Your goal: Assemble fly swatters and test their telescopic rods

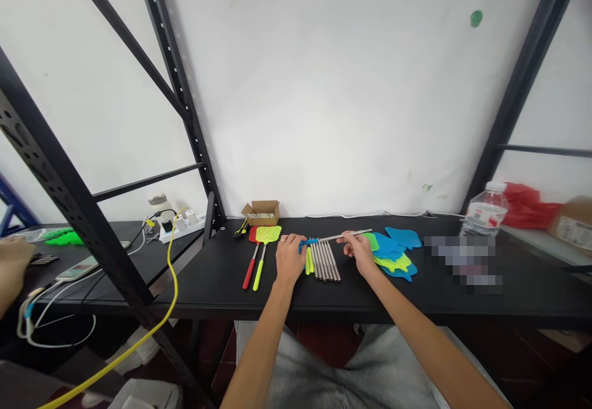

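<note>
The left grip clenched a blue handle; at three o'clock from it, the right grip, the nearer hand, pinched a metal rod. The rod's near-level long axis pointed just above three o'clock, its other end meeting the handle, insertion unclear. More rods lay side by side on the table at six o'clock.

Handles are blue and yellow-green, rods silver, heads blue, green and yellow-green. Swatters — one red, one yellow-green with a mesh pattern — lie against black table and white wall.
</note>
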The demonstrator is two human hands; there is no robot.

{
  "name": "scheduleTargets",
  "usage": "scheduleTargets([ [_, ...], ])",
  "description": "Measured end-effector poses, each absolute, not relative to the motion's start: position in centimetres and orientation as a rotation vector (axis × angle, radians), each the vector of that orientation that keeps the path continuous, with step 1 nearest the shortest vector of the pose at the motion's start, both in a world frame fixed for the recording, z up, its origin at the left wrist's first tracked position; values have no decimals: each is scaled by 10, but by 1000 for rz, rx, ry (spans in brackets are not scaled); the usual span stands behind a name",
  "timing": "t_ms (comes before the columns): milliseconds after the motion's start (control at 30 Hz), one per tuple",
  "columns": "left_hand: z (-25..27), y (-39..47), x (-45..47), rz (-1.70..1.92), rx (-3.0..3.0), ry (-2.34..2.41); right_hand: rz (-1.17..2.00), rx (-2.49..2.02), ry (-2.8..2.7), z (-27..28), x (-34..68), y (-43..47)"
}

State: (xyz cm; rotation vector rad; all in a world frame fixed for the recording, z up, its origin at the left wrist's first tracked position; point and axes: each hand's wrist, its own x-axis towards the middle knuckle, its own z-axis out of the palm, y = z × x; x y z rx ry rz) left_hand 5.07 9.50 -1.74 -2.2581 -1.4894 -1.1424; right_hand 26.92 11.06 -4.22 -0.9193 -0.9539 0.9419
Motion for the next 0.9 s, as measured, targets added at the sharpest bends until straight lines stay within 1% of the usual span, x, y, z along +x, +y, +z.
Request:
scheduleTargets([
  [267, -16, 95, 51, -1157, -2276, -1528, 945, -905, -952, -42, 269, 111],
  [900, -19, 97, 51, -1176, -2313, -1457, 951, -881, -1002, -45, 270, 112],
])
